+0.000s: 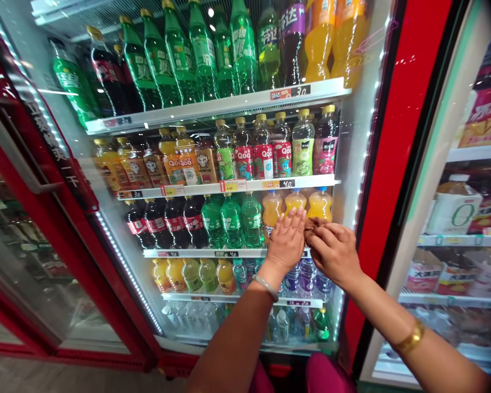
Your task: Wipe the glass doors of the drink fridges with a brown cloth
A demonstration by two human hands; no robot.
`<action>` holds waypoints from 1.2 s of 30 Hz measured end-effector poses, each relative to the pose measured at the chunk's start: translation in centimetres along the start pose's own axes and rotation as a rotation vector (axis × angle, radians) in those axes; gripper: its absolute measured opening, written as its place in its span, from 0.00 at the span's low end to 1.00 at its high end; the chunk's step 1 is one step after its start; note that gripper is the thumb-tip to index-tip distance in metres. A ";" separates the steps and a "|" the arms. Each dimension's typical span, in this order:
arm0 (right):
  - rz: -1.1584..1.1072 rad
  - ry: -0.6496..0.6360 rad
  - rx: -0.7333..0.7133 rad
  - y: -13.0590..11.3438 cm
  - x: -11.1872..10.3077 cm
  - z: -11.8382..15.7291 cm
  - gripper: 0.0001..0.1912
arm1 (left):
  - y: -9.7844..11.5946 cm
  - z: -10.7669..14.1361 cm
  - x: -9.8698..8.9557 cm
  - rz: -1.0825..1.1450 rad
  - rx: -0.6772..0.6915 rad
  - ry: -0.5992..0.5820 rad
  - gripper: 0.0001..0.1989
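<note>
My left hand (287, 240) is raised in front of the orange drink bottles (273, 206) on a middle shelf, fingers stretched out flat and nothing seen in them. Close beside it, my right hand (336, 252) has bent fingers around a crumpled dark brown cloth (314, 225), most of which the fingers cover. Behind the hands, yellow-orange bottles with blue caps (319, 203) are partly hidden. Whether a glass pane lies between the hands and the bottles, I cannot tell for sure.
A lit drinks cooler holds rows of bottles: green soda bottles (180, 54) above, Qoo bottles (244, 150) below them. A red door frame (405, 164) runs down the right side. A door with a metal handle (22, 144) stands left; another stocked cooler (454, 240) is right.
</note>
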State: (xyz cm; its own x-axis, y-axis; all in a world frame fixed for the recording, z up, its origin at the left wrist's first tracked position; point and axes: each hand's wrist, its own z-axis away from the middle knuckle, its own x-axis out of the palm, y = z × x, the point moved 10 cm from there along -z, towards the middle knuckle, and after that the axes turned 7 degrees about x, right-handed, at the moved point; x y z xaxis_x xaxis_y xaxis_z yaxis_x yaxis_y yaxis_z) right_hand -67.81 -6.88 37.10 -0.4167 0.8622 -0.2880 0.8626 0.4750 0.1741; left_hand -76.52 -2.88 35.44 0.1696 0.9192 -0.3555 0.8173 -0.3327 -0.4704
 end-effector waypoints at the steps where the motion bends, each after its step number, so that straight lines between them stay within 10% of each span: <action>1: -0.003 -0.033 -0.051 0.1 0.1 0.7 0.07 | -0.2 0.2 -0.3 0.013 0.026 -0.014 0.31; 9: -0.007 0.147 0.337 3.2 -1.1 -5.9 0.04 | -6.8 1.0 -2.4 -0.031 -0.150 0.011 0.32; 16: -0.077 0.102 -0.102 -5.1 1.4 -1.2 0.09 | -6.0 1.9 -2.2 -0.092 -0.087 0.052 0.31; 19: -0.131 0.057 -0.187 -4.0 1.2 0.8 0.08 | -5.9 1.9 -2.1 -0.091 -0.091 0.041 0.31; 25: -0.111 0.225 0.241 0.1 0.8 -5.9 0.03 | -5.8 2.0 -1.7 -0.114 -0.111 0.036 0.30; 30: -0.100 0.299 0.018 -5.6 1.8 -6.0 0.06 | -6.1 2.9 -1.4 -0.106 -0.158 0.048 0.30; 36: -0.137 0.090 -0.258 -4.6 2.0 0.6 0.11 | -6.9 2.9 -3.0 -0.059 -0.060 -0.003 0.32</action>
State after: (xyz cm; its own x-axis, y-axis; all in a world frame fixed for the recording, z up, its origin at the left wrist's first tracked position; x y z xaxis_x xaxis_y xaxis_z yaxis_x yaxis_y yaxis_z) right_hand -72.46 -7.43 35.10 -0.5578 0.7935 -0.2432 0.7001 0.6072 0.3756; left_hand -84.28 -3.95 37.41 0.1182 0.9360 -0.3315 0.8576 -0.2645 -0.4411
